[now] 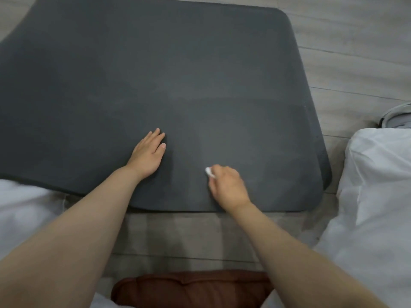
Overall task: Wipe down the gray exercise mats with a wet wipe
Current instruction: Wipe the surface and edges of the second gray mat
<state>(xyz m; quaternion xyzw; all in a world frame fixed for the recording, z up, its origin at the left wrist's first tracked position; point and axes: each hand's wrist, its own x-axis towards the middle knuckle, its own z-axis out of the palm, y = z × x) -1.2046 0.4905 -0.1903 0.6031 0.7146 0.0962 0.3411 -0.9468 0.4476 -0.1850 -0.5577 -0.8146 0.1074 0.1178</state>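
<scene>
The gray exercise mat [178, 74] lies flat on the wood-plank floor [355, 52], its long axis running left out of view, its rounded end to the right. The right hand [228, 185] pinches a bunched white wet wipe [209, 172] against the mat's near edge. The left hand [148, 154] rests on it, fingers straight. A brown cushion [189, 290] sits nearest the camera.
</scene>
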